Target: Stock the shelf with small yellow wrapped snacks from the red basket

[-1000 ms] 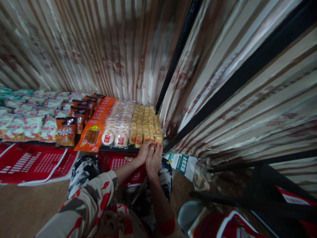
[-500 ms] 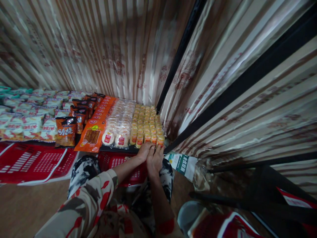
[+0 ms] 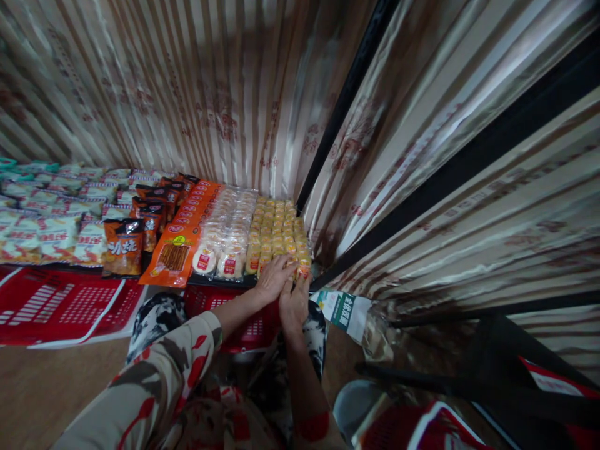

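Note:
Small yellow-wrapped snack packs [image 3: 277, 215] stand in tight rows at the right end of a dark shelf. My left hand [image 3: 274, 279] lies over the front packs, its fingers stretched out and resting on them. Just right of it, my right hand [image 3: 294, 304] touches the front of the rightmost rows with its fingers extended upward. The fingertips of both hands nearly meet, and I see nothing lifted. Left of the yellow packs are rows of clear-wrapped round white crackers [image 3: 229, 265] and a flat orange snack bag [image 3: 171, 259].
Orange-and-black snack bags [image 3: 122, 247] and white snack bags [image 3: 59, 237] fill the shelf's left. Red baskets [image 3: 60, 306] sit below its edge. A black post [image 3: 342, 112] and slanting bar [image 3: 422, 187] stand before striped curtains. A white-green package [image 3: 344, 312] lies at right.
My left hand has slid forward from the front edge onto the tops of the front yellow packs. My right hand has hardly moved.

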Tool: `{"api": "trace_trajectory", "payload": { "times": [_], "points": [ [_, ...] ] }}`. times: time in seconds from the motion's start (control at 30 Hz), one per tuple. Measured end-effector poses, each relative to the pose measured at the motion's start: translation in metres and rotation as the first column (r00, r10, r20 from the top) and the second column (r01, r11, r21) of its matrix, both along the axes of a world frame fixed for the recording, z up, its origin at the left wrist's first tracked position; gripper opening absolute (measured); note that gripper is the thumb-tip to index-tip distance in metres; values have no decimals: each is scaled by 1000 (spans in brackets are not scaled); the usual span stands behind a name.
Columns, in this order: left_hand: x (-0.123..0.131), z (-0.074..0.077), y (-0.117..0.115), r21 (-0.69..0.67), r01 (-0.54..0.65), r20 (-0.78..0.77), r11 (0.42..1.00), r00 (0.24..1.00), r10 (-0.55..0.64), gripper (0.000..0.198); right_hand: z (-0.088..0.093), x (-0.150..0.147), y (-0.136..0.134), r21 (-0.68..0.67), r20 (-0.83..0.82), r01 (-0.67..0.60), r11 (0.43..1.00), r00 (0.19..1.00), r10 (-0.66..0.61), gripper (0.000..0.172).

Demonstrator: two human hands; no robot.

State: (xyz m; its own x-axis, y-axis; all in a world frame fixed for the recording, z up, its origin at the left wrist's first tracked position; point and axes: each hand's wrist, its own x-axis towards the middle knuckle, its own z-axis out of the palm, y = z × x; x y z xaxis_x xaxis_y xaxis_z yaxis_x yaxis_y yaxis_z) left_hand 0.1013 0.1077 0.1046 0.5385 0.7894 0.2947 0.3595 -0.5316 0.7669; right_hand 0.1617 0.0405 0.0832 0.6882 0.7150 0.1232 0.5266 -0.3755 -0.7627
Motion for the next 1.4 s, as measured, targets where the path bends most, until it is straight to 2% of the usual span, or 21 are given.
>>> {"api": "trace_trajectory", "payload": {
  "times": [0.1,0.2,0.27,0.53,0.77,0.9,1.1,1.4],
  "points": [
    [3,6,9,104,134,-60,985,990,-129,37,0,2,-2,4,5,-22,1000,1000,22,66],
    [8,7,17,269,299,-224,916,944,-242,33,1,3,-3,7,20,-48,999,999,48,64],
    [9,4,20,346,346,-302,872,921,-246,32,2,2,-5,13,34,-60,998,998,59,62],
    [4,1,19,422,366,-361,829,907,-217,32,1,-4,-13,23,82,-87,996,993,85,65],
    [4,1,23,447,349,-394,824,903,-169,33,-7,-5,-8,44,51,-65,997,997,62,66],
    [4,3,25,454,362,-421,814,892,-162,34,-4,-6,-7,54,51,-80,995,996,77,70],
    [6,8,28,471,434,-493,768,851,-179,40,1,-6,-7,47,25,-80,996,997,79,68],
    [8,1,31,455,427,-486,782,854,-183,37,-3,1,-5,71,32,-121,990,992,119,66]
  ]
}}
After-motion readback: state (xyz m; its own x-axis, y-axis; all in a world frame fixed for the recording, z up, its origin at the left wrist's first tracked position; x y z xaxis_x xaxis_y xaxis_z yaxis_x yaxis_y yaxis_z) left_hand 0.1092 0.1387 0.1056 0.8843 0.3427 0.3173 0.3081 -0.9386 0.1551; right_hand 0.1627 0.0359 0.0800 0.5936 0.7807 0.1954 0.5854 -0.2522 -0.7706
